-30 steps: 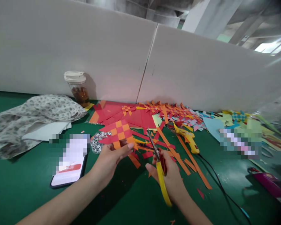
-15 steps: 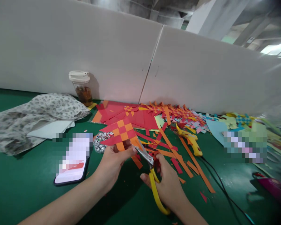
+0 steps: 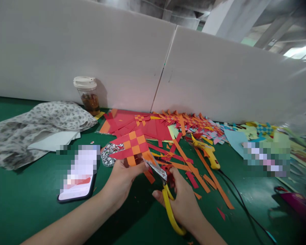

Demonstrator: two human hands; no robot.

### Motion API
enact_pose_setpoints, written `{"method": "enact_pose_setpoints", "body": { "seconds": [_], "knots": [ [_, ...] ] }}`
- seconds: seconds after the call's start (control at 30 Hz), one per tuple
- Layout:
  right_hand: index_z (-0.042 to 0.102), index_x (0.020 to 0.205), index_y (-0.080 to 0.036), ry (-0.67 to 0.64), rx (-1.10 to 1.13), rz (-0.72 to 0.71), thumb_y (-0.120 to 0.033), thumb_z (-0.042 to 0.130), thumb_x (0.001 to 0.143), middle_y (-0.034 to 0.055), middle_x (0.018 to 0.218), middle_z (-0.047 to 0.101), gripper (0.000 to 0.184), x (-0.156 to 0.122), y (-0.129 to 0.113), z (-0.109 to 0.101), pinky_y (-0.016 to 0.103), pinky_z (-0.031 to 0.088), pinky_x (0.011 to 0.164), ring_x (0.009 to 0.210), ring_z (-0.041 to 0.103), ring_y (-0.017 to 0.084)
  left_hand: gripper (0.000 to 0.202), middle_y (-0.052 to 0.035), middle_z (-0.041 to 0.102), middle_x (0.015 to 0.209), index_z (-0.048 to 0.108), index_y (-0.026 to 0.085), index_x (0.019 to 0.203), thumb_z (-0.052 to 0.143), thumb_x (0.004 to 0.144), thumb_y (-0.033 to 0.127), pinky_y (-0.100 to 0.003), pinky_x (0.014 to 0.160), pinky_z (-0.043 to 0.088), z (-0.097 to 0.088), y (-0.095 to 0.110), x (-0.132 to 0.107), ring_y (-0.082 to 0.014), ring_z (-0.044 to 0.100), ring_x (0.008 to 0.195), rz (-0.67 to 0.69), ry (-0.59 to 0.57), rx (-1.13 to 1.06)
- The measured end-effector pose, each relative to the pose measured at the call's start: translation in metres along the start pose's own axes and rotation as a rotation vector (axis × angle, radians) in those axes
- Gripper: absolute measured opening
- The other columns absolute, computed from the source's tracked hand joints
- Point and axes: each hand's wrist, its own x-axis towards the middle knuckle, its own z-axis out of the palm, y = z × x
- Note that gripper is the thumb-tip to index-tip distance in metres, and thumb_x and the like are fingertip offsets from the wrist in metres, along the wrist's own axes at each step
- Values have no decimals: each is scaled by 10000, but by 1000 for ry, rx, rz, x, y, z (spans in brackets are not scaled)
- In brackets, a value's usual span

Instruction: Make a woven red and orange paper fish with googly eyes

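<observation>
Between the fingers of my left hand (image 3: 126,175) is a woven paper fish (image 3: 133,144), a red and orange checkerboard with loose strip ends. My right hand (image 3: 180,190) grips yellow-handled scissors (image 3: 172,214), whose metal blades point up and left at the fish's lower right edge, close to my left thumb. Whether paper lies between the blades, I cannot make out. Just left of the fish sits a round clear container of googly eyes (image 3: 109,154). Orange and red paper strips (image 3: 191,166) lie scattered to the right.
A phone (image 3: 79,173) lies left of my hands, near a patterned cloth (image 3: 40,129) and a lidded cup (image 3: 88,97). Red paper sheets (image 3: 153,131) and several woven fish (image 3: 193,122) line the white partition. A yellow glue gun (image 3: 207,153) trails a cord on the right.
Both hands keep nearly the same position and grip. The scissor blades look slightly more closed at the fish's edge, and the view has shifted very slightly.
</observation>
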Motion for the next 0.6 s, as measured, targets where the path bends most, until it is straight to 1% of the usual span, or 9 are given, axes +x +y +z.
{"method": "enact_pose_setpoints", "body": {
  "seconds": [0.1, 0.27, 0.37, 0.47, 0.6],
  "knots": [
    [426, 920, -204, -15, 7, 8, -479, 630, 673, -2, 709, 544, 422, -1, -1, -1, 230, 373, 462, 581, 518, 148, 274, -83, 709, 973, 659, 136, 923, 740, 663, 100, -293, 803, 514, 0, 0, 1, -218, 657, 910, -7, 14, 5],
    [409, 918, -208, -39, 27, 19, -483, 627, 675, -7, 707, 529, 427, -1, -3, -3, 238, 374, 478, 591, 511, 153, 232, -84, 709, 983, 666, 135, 870, 750, 656, 105, -273, 795, 512, -1, -1, 1, -217, 657, 916, -6, 0, -3],
    [399, 883, -213, -46, 25, 14, -492, 612, 687, -4, 714, 523, 403, -1, -3, -3, 239, 377, 485, 588, 503, 150, 278, -84, 712, 971, 665, 139, 923, 746, 660, 98, -282, 800, 513, -2, -1, 1, -216, 658, 911, -7, -4, -7],
    [390, 877, -214, -59, 6, 30, -491, 624, 671, -5, 713, 518, 417, -1, -2, -2, 241, 372, 484, 583, 493, 149, 332, -86, 710, 975, 658, 144, 977, 745, 660, 95, -295, 809, 513, -1, -1, 0, -216, 656, 913, -10, -4, -9],
    [390, 895, -215, -49, 8, 25, -474, 639, 658, -5, 723, 517, 430, -1, -1, -1, 240, 374, 487, 586, 491, 149, 265, -85, 712, 954, 671, 133, 923, 738, 669, 99, -296, 814, 513, 0, -1, 0, -211, 658, 899, -7, -12, -9]
  ]
}}
